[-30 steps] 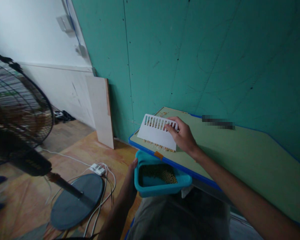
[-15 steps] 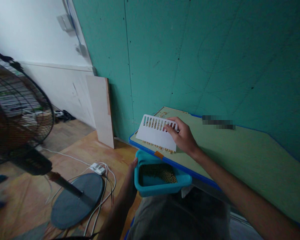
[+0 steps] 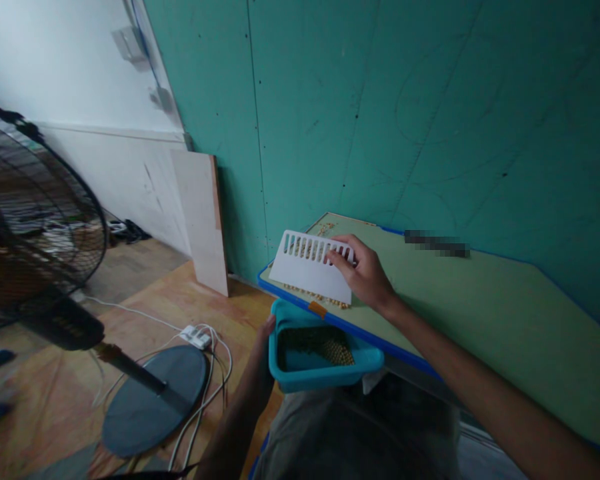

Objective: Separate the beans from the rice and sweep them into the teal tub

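Observation:
A white slotted plate (image 3: 310, 275) leans over the light green tabletop, its slotted side up, with my right hand (image 3: 363, 270) closed on its right end. Small tan pellets (image 3: 320, 297) lie along the plate's lower edge, near the table's blue rim. Below that rim a turquoise bin (image 3: 315, 381) holds more pellets and something dark green. My left hand (image 3: 266, 343) grips the bin's left side, its fingers partly hidden.
The green table (image 3: 460, 300) stands against a teal wall, with a few pellets near its far left corner. A standing fan (image 3: 155, 400) and a power strip (image 3: 196, 337) with loose cables are at the left. A white board (image 3: 200, 220) leans on the wall.
The slotted plate and my right hand have shifted very slightly toward the table's near edge. My left hand and the bin have not visibly moved.

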Motion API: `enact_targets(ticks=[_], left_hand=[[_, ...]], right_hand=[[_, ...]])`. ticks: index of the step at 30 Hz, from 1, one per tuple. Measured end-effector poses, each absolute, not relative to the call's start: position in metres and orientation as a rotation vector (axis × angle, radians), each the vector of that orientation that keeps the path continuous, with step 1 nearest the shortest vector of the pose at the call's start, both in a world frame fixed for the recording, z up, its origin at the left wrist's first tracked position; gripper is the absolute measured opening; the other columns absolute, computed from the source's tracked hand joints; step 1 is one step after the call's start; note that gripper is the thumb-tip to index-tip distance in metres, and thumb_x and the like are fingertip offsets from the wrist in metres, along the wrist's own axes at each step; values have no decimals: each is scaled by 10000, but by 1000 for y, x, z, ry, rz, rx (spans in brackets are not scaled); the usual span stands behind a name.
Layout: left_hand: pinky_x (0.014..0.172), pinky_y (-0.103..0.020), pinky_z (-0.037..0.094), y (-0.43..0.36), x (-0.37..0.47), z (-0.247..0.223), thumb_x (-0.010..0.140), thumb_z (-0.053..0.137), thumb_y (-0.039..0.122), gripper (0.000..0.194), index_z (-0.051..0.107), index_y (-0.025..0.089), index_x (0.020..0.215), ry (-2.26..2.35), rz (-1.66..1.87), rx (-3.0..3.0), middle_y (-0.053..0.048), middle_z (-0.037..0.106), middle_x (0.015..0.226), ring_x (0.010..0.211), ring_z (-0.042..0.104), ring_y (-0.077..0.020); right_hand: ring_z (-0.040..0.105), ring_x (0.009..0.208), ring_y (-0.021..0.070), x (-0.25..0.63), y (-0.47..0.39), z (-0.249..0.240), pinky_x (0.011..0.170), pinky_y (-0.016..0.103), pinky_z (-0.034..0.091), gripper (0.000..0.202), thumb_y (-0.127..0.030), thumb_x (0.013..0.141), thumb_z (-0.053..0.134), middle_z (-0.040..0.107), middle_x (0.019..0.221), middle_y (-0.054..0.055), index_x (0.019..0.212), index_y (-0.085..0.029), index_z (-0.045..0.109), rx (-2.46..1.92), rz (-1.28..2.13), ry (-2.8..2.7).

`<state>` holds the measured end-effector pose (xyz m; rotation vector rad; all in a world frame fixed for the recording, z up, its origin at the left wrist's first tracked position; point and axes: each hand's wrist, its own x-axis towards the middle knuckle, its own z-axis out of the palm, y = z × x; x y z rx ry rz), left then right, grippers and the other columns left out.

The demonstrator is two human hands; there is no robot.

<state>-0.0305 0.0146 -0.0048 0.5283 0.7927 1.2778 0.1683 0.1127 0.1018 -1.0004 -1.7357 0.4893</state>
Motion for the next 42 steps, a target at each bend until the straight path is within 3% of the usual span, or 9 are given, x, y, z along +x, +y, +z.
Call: enact_targets(ticks=[11, 19, 35, 42], left_hand=[[1156, -410, 412, 15, -33, -10, 911, 623, 550, 525, 715, 161, 1252, 783, 1276, 556, -72, 802, 1179, 1275, 642, -302], [1142, -424, 428, 16, -32, -6, 885, 643, 565, 522, 749, 145, 1177, 808, 1278, 532, -83, 817, 1125, 1238, 667, -323], [1145, -431, 423, 15, -33, -9, 906, 624, 557, 553, 710, 142, 1261, 783, 1267, 522, -95, 810, 1145, 1230, 672, -315], [1133, -420, 435, 17, -33, -9, 900, 633, 552, 521, 737, 146, 1209, 799, 1281, 531, -85, 811, 1146, 1240, 664, -315]], right_hand=[[666, 754, 182, 167, 112, 101, 667, 301, 511, 256, -367, 906, 648, 730, 878, 41, 1101, -201, 652, -999, 493, -1747], [657, 743, 179, 167, 111, 100, 654, 301, 509, 262, -375, 904, 654, 725, 890, 41, 1105, -207, 651, -1010, 503, -1747], [645, 731, 172, 166, 105, 102, 649, 290, 500, 262, -382, 913, 645, 722, 884, 39, 1111, -209, 653, -1012, 510, -1755], [647, 732, 177, 166, 105, 102, 644, 293, 500, 268, -382, 908, 650, 723, 870, 37, 1113, -209, 652, -1000, 522, -1749]])
